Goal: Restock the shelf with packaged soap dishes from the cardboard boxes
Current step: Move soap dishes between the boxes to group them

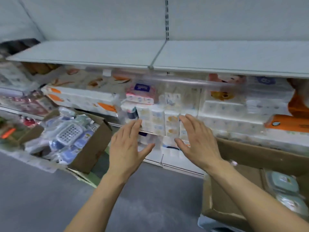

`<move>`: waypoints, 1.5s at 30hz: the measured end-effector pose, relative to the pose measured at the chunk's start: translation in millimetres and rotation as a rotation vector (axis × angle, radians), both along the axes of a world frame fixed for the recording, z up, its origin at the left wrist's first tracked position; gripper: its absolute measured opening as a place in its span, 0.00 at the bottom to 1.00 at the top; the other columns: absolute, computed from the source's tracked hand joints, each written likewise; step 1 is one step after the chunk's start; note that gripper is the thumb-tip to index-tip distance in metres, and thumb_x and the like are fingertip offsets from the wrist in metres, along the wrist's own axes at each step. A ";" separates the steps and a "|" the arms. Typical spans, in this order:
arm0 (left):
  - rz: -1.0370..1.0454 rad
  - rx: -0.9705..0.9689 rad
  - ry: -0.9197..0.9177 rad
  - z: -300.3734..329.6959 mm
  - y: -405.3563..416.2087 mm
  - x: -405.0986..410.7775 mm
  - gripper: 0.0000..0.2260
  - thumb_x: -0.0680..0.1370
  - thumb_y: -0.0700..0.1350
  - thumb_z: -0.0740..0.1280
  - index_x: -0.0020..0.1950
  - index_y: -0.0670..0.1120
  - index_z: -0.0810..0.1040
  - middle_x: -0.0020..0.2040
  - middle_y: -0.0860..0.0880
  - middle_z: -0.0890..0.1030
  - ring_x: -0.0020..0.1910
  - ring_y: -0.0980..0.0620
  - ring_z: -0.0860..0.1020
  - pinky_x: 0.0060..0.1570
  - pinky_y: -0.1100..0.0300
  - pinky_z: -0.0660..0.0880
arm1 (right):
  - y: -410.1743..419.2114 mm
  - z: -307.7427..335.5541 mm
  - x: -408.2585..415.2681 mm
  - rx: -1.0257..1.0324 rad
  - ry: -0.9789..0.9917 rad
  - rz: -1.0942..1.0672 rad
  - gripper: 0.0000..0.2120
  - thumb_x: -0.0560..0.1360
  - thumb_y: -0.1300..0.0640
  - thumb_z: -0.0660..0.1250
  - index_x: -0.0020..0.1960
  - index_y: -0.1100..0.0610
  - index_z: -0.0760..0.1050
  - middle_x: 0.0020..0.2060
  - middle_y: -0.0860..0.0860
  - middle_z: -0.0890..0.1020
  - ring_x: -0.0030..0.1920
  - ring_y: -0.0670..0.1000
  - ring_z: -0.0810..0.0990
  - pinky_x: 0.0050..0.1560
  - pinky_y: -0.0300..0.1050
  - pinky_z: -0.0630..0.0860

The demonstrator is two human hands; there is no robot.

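My left hand (128,148) and my right hand (197,141) are both raised in front of me, palms facing each other, fingers straight, holding nothing. A cardboard box (90,148) on the floor at the left is full of packaged soap dishes (70,133) in clear wrap, white and blue. A second cardboard box (234,190) at the lower right holds a few pale green packaged soap dishes (282,183). Above, the grey shelf (103,52) is bare.
The shelf below the bare one is packed with wrapped tissue packs (167,119) and orange packs (294,121). More goods lie at the far left (20,104). Grey floor (41,198) stretches between the two boxes.
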State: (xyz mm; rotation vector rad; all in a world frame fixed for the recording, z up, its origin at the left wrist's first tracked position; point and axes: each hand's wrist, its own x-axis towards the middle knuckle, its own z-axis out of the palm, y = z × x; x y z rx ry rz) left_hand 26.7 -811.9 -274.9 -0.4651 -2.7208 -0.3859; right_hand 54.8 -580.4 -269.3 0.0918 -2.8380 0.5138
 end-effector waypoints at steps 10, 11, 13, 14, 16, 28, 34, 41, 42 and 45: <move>0.152 -0.086 -0.202 -12.9 -268.4 -28.0 0.31 0.76 0.65 0.58 0.75 0.50 0.66 0.67 0.49 0.74 0.63 0.46 0.74 0.59 0.49 0.73 | -244.7 -20.9 -86.4 -0.025 -0.092 0.150 0.28 0.75 0.49 0.66 0.74 0.53 0.65 0.72 0.52 0.67 0.69 0.56 0.68 0.61 0.54 0.70; 0.169 -0.070 -0.214 -17.2 -287.1 -31.3 0.30 0.76 0.63 0.62 0.75 0.50 0.67 0.66 0.50 0.75 0.62 0.46 0.74 0.58 0.50 0.73 | -262.4 -25.4 -96.1 -0.022 -0.114 0.170 0.28 0.75 0.49 0.67 0.73 0.53 0.66 0.71 0.53 0.68 0.68 0.57 0.69 0.60 0.54 0.70; 0.201 -0.039 -0.252 -28.4 -319.4 -41.0 0.29 0.76 0.59 0.68 0.74 0.50 0.68 0.65 0.50 0.76 0.62 0.46 0.75 0.57 0.51 0.74 | -293.5 -35.1 -116.5 0.003 -0.167 0.214 0.28 0.74 0.48 0.66 0.73 0.53 0.66 0.69 0.52 0.69 0.67 0.57 0.70 0.59 0.53 0.71; 0.213 -0.029 -0.269 -34.3 -333.4 -47.0 0.29 0.76 0.59 0.68 0.73 0.49 0.69 0.65 0.49 0.76 0.62 0.46 0.75 0.57 0.50 0.74 | -306.9 -39.5 -126.6 0.015 -0.184 0.235 0.29 0.75 0.48 0.66 0.73 0.52 0.65 0.69 0.52 0.69 0.66 0.57 0.70 0.59 0.52 0.71; 0.237 0.000 -0.308 -44.3 -357.6 -60.1 0.29 0.76 0.62 0.64 0.73 0.50 0.68 0.66 0.50 0.75 0.64 0.46 0.74 0.59 0.50 0.73 | -332.6 -48.8 -147.6 0.035 -0.229 0.263 0.29 0.76 0.47 0.64 0.75 0.51 0.62 0.68 0.51 0.70 0.66 0.55 0.70 0.59 0.50 0.69; 0.138 -0.071 -0.480 -124.0 -455.3 -219.4 0.34 0.69 0.54 0.73 0.73 0.49 0.68 0.67 0.48 0.73 0.64 0.45 0.74 0.59 0.50 0.74 | -472.4 -148.5 -289.2 -0.179 -0.673 0.267 0.30 0.74 0.48 0.66 0.73 0.50 0.61 0.67 0.52 0.71 0.66 0.57 0.72 0.58 0.50 0.74; -0.173 -0.527 -0.466 -177.9 -461.9 -281.4 0.46 0.50 0.51 0.84 0.68 0.46 0.78 0.67 0.43 0.77 0.67 0.42 0.76 0.69 0.44 0.66 | -506.4 -192.0 -326.2 -0.130 -0.779 0.204 0.30 0.78 0.54 0.63 0.76 0.53 0.56 0.71 0.55 0.66 0.71 0.56 0.64 0.64 0.47 0.67; -0.391 -0.436 -0.177 -210.4 -507.8 -332.3 0.25 0.68 0.48 0.71 0.64 0.42 0.80 0.67 0.42 0.78 0.64 0.39 0.77 0.73 0.39 0.60 | -515.2 -213.3 -343.7 -0.085 -0.807 0.150 0.42 0.73 0.47 0.68 0.78 0.56 0.49 0.73 0.56 0.66 0.72 0.57 0.66 0.67 0.49 0.68; -0.377 -0.435 -0.213 -208.6 -513.8 -337.3 0.29 0.65 0.52 0.73 0.64 0.42 0.80 0.66 0.42 0.78 0.64 0.40 0.78 0.72 0.39 0.61 | -517.0 -216.1 -343.2 -0.082 -0.823 0.139 0.45 0.73 0.46 0.68 0.79 0.57 0.46 0.73 0.57 0.65 0.72 0.57 0.66 0.68 0.49 0.68; -0.266 -0.404 -0.255 -205.1 -530.7 -350.5 0.35 0.66 0.64 0.67 0.62 0.39 0.80 0.61 0.43 0.82 0.62 0.42 0.79 0.72 0.41 0.60 | -526.3 -226.2 -339.5 0.009 -0.883 0.126 0.51 0.72 0.41 0.70 0.79 0.58 0.41 0.75 0.59 0.61 0.74 0.59 0.62 0.72 0.50 0.62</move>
